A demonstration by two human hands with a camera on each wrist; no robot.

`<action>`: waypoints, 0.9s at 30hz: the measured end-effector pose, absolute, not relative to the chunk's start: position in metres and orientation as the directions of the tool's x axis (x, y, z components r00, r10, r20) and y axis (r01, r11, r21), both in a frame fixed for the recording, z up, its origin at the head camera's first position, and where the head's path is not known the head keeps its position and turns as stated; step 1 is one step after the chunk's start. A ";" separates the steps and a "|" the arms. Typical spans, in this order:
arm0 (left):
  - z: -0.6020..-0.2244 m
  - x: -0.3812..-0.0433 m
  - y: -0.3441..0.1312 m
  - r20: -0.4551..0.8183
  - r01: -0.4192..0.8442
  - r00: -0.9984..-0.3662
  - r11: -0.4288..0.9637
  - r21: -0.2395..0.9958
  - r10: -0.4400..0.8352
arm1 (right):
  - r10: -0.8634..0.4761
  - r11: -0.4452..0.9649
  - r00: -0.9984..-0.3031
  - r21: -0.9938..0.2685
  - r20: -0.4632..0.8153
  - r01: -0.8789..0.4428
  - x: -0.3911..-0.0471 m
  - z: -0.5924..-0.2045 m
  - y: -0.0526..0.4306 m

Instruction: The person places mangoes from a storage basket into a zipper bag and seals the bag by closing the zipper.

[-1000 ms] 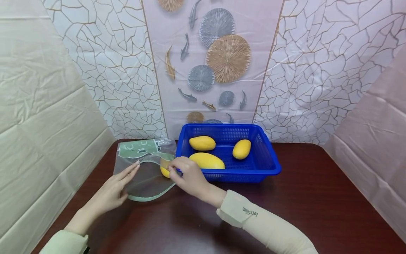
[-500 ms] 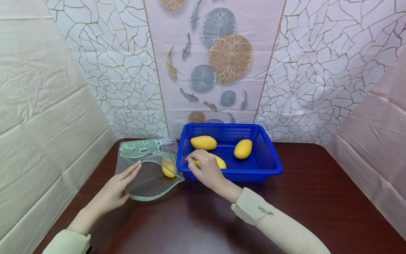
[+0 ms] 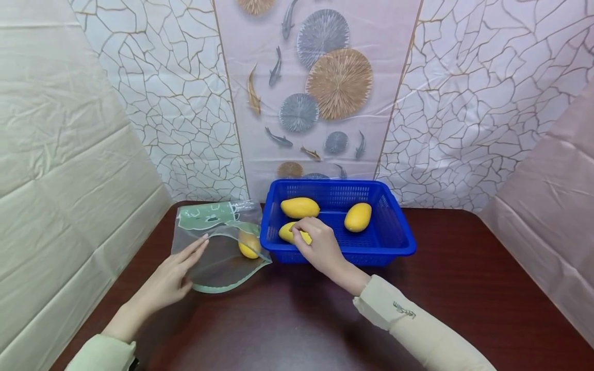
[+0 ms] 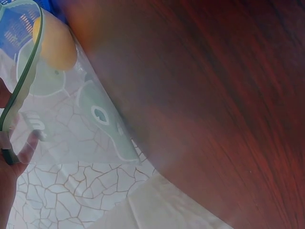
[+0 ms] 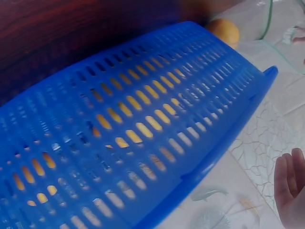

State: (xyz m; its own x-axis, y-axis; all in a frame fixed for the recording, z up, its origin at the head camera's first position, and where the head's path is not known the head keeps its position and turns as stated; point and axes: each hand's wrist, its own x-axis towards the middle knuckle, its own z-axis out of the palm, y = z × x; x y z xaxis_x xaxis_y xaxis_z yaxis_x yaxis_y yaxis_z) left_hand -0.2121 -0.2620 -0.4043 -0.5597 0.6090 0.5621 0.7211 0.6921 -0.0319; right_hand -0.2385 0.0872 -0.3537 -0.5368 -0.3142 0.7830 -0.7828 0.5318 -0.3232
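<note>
My left hand (image 3: 167, 281) holds a clear zip bag (image 3: 218, 268) with green print at its mouth, fingers extended along the upper edge. In the left wrist view, a finger shows through the bag film near the green closure. One yellow mango (image 3: 249, 245) lies inside the bag. My right hand (image 3: 320, 245) hovers over the front rim of the blue basket (image 3: 403, 245), overlapping the front mango (image 3: 285, 233) in the head view. The right wrist view shows that hand (image 5: 291, 188) above the rim, fingers together, nothing in them.
Two more mangoes lie in the basket, one back left (image 3: 299, 207) and one on the right (image 3: 358, 217). A dark reddish wooden table (image 3: 464, 288) carries everything. A patterned cloth (image 3: 297, 62) hangs behind, with pale cloth walls at both sides.
My right hand has moved right, from the mango at the bag's mouth to over the front mango in the basket. The left hand has stayed at the bag.
</note>
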 end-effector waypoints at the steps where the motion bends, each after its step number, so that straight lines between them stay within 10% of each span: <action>1: -0.404 -0.212 -0.262 0.562 0.720 -0.560 0.693 -0.032 0.609 | -0.316 0.538 -0.547 -0.328 0.775 -0.776 -0.239 -0.355 0.089; 27: -0.406 -0.212 -0.263 0.563 0.715 -0.574 0.699 -0.009 0.595 | -0.301 0.805 -0.854 -0.367 0.424 -0.466 -0.256 -0.362 0.108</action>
State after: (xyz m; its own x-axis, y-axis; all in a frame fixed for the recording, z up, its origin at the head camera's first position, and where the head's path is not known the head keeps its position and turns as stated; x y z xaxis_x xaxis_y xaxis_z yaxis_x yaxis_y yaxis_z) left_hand -0.2123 -0.2626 -0.4062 -0.5739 0.5948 0.5628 0.7153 0.6987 -0.0090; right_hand -0.2555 0.1079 -0.3618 -0.8541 -0.3013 0.4240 -0.4663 0.8047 -0.3674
